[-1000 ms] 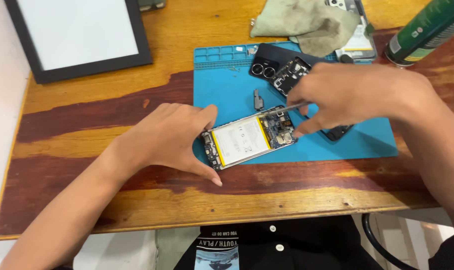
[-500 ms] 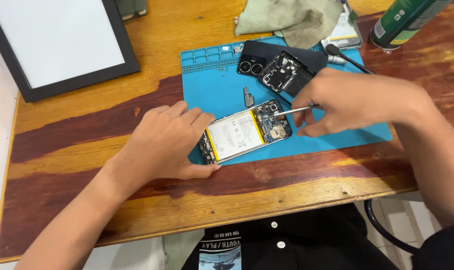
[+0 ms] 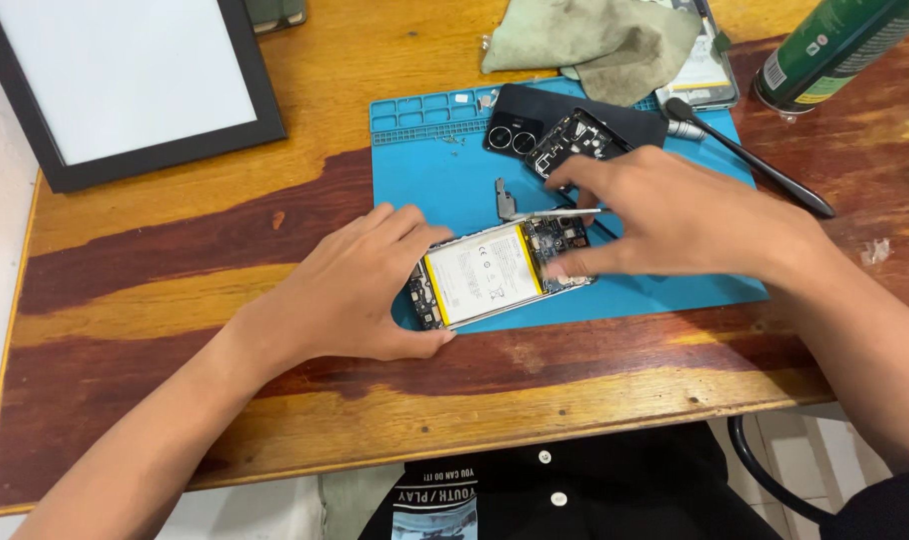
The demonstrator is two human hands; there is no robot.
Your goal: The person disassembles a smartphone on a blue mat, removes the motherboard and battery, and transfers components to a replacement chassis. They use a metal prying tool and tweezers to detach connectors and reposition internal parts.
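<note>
The wooden bench [image 3: 225, 250] filled most of the view, with reddish and yellow stripes in the grain. At its far left corner a flat white panel in a black frame [image 3: 125, 80] lay. A blue work mat [image 3: 455, 180] lay in the middle of the bench, and at its far edge a grey-green cloth [image 3: 595, 40] was crumpled. A green can [image 3: 835, 45] lay at the far right corner, and a black screwdriver [image 3: 750, 160] rested slantwise on the right part of the mat. A black back cover [image 3: 535, 110] with two camera rings and a dark inner frame piece [image 3: 575, 140] lay on the mat behind the hands.

The opened phone [image 3: 495, 275], with its pale battery facing up, lay on the near part of the mat, between the two hands. The left hand [image 3: 355, 290] held its left end: the fingers were curved over the far edge and the thumb pressed against the near corner, so this hand was closed on the phone. The right hand [image 3: 675, 215] hovered over the right end, where the circuit board was. Its fingers pinched thin metal tweezers [image 3: 555, 212], whose tip pointed left above the board. A small grey metal part [image 3: 502, 198] stood on the mat just behind the phone.
</note>
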